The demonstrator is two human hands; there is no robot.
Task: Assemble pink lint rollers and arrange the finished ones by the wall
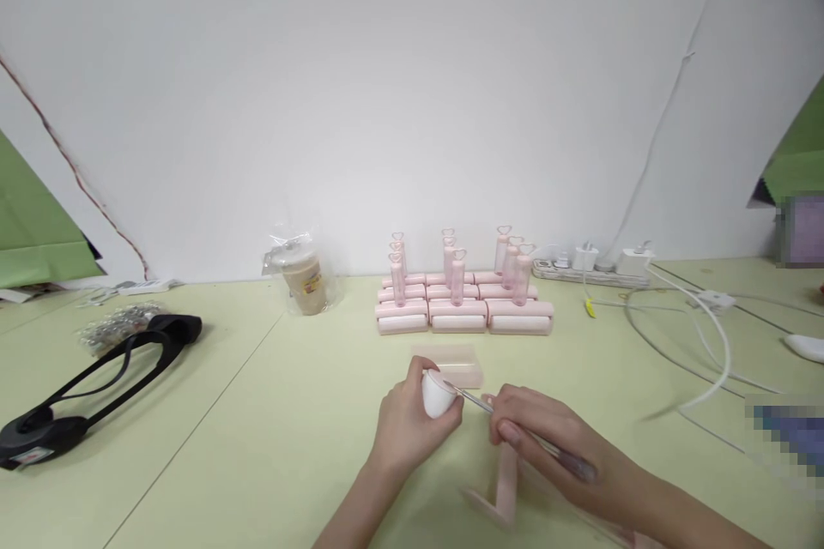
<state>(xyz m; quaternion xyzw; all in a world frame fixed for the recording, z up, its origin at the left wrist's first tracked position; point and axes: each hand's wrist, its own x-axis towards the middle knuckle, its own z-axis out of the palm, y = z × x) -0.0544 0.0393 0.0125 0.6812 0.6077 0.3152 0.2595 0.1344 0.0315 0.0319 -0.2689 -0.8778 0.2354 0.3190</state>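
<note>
Near the front middle of the table, my left hand (412,420) is closed around a white roll (439,395) with a pink rim, its end tilted toward the right. My right hand (537,433) grips a slim metal tool (473,399) with a rounded, purplish handle end; its tip touches or nearly touches the rim of the roll. Under the right hand is a blurred, bent pale-pink piece (506,485); whether the hand holds it I cannot tell. Just behind my hands lies a translucent pink cover (460,363).
Several pink lint rollers (458,316) with heart-topped handles stand in rows near the wall. A bagged drink cup (307,281) is left of them. A black strap-like frame (122,369) lies far left. A power strip (589,274) and white cables (724,356) occupy the right.
</note>
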